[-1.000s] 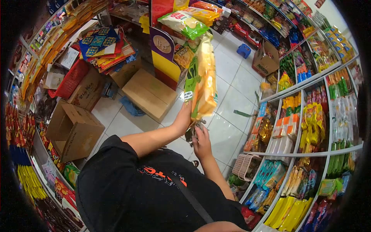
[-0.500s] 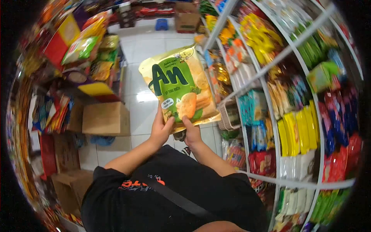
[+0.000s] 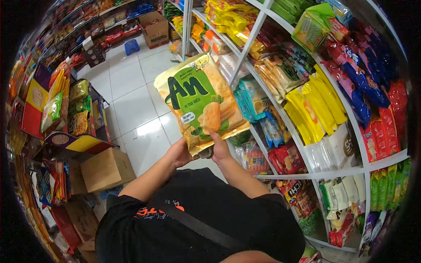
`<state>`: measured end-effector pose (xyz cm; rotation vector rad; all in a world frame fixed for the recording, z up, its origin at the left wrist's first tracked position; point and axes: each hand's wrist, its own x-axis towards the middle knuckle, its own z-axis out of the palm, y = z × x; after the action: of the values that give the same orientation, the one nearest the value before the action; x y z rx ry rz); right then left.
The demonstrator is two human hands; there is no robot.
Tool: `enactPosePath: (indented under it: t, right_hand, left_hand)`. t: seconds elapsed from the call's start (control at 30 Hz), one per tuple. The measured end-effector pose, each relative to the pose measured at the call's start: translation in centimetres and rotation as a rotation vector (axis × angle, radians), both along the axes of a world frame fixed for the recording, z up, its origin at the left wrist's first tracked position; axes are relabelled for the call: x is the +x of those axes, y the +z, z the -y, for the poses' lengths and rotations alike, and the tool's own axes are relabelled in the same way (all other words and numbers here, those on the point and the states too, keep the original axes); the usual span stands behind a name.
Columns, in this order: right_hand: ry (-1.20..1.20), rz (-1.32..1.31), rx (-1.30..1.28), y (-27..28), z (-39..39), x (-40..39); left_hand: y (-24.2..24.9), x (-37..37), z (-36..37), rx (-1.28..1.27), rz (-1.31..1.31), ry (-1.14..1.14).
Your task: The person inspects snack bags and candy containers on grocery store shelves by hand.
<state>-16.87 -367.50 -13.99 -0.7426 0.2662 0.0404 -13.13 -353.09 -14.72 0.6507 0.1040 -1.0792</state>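
Note:
A large yellow and green snack bag (image 3: 197, 98) marked "An" is held up in front of my chest, its printed face toward me. My left hand (image 3: 179, 153) grips its lower left corner, fingers behind the bag. At the lower right edge, my right hand (image 3: 220, 149) holds it with the thumb on the front, beside the pictured crackers. The fingers of both hands are mostly hidden behind the bag. Something dark shows just under the bag's bottom edge, between the hands, too small to make out.
White-framed shelves on the right carry yellow packets (image 3: 313, 109), red packets (image 3: 287, 158) and blue packets (image 3: 359, 96). On the left are a display stand (image 3: 83, 144) with snack bags and a cardboard box (image 3: 107, 168). A blue stool (image 3: 131, 47) and another carton (image 3: 153, 30) stand farther back.
My view has turned to the right, so the shelves fill more of it and the stool has shifted left. My left thumb has left the bag's front; both hands still hold the bag.

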Motion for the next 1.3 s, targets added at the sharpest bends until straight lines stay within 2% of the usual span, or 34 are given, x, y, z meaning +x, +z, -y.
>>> enactPosePath:
  t: [0.17,0.23,0.4,0.5,0.57,0.63,0.73,0.83,0.9,0.97,1.07,1.17,1.3]
  right_hand:
    - [0.028,-0.014,0.062,-2.8,2.0,0.5]
    - [0.027,0.007,-0.034,-4.2,3.0,1.1]
    - [-0.15,-0.039,-0.088,-4.3,4.9,4.1]
    - [-0.3,-0.146,-0.028,-3.8,6.2,6.9]
    - [-0.463,-0.067,-0.004,-3.7,7.4,8.6]
    - [-0.572,-0.094,0.059,-3.7,9.0,10.0]
    - [-0.785,-0.108,0.008,-3.1,11.6,11.5]
    - [-0.975,-0.037,-0.086,-1.5,14.9,12.3]
    - [-1.061,-0.037,-0.078,1.7,16.2,12.6]
    - [-1.043,0.042,-0.102,3.9,18.4,12.9]
    - [-0.972,-0.007,-0.205,6.6,23.3,14.1]
    - [-0.889,-0.07,-0.261,8.7,28.1,15.9]
    - [-0.682,-0.085,-0.184,7.0,37.3,17.4]
  left_hand:
    - [-1.9,2.5,2.4,-0.074,-0.087,-0.018]
    - [-2.7,3.8,3.7,-0.127,-0.15,-0.049]
    - [-5.6,9.9,5.2,0.05,-0.019,-0.209]
    - [-6.7,15.4,6.7,0.054,0.016,-0.126]
    - [-8.4,19.9,5.8,0.1,0.03,-0.161]
    - [-8.6,23.6,4.8,0.118,0.055,-0.106]
    - [-5.8,26.9,3.3,0.1,0.167,-0.086]
    - [-5.1,29.3,2.8,0.105,0.161,-0.067]
    - [-5.2,30.2,2.5,0.103,0.121,-0.053]
    - [-3.4,30.0,2.6,0.129,0.05,-0.013]
    - [-5.2,30.8,2.1,0.075,0.081,-0.099]
    - [-5.4,30.8,1.4,0.074,0.005,-0.055]
    - [-6.3,31.4,0.6,0.08,0.008,-0.009]
